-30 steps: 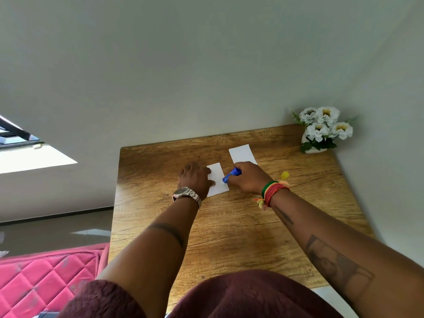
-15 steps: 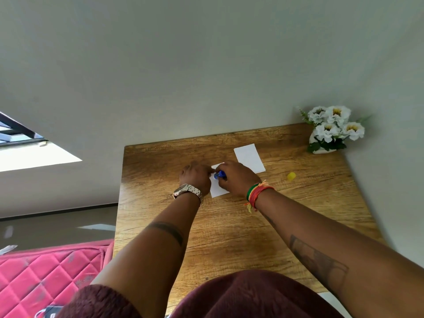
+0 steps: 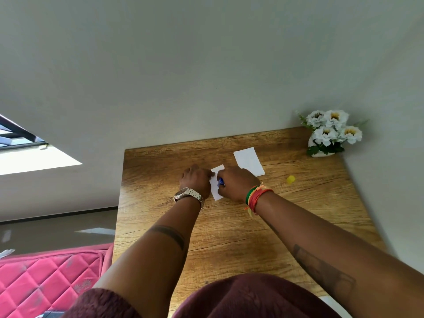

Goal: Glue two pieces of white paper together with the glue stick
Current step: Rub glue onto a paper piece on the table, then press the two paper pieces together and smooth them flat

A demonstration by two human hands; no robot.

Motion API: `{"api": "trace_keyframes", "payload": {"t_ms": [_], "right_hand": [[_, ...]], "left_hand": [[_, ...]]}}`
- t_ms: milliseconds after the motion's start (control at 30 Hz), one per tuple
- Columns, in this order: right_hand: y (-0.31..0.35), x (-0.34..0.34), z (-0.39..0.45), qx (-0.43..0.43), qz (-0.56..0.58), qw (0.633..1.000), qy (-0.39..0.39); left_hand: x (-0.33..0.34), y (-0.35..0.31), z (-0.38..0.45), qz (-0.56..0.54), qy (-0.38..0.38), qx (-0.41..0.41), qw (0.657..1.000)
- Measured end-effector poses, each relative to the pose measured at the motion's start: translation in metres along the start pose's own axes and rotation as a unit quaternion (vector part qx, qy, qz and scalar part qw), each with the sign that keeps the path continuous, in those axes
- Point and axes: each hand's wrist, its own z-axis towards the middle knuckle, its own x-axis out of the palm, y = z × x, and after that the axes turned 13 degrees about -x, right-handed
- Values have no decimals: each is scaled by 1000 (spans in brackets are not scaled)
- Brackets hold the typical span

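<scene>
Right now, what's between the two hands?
In the head view, a white paper lies between the left hand and the right hand, pinned by the left; the right presses a blue glue stick on it.

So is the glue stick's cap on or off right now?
Off, it seems. The small yellow cap lies alone on the wooden table, while the right hand holds the blue glue stick against paper.

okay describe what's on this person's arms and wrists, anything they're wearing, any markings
The left hand has a silver metal link wristwatch at the wrist and a dark band tattoo across the forearm. The right hand has red, green and yellow thread bracelets with loose tassels, and a dark rectangular tattoo along the forearm. Maroon sleeves are pushed up above the elbows.
</scene>
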Motion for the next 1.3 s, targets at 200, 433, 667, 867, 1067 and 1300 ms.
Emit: {"api": "trace_keyframes", "payload": {"t_ms": [200, 433, 667, 867, 1067, 1300], "right_hand": [[-13, -6, -12, 79, 146, 986, -3], [-26, -10, -25, 214, 490, 835, -132], [-27, -4, -43, 245, 596, 746, -168], [-27, -7, -48, 245, 634, 711, -179], [-24, -6, -51, 245, 707, 635, -191], [-18, -7, -55, 231, 746, 589, -209]], "left_hand": [[2, -3, -2, 6, -3, 2, 1000], [2, 0, -7, 5, -29, 15, 999], [-5, 3, -11, 18, -62, 30, 998], [-6, -5, -18, 33, -81, 59, 994], [-12, -9, -22, 54, -102, 83, 990], [-11, -8, -20, 12, -45, 59, 997]]}}
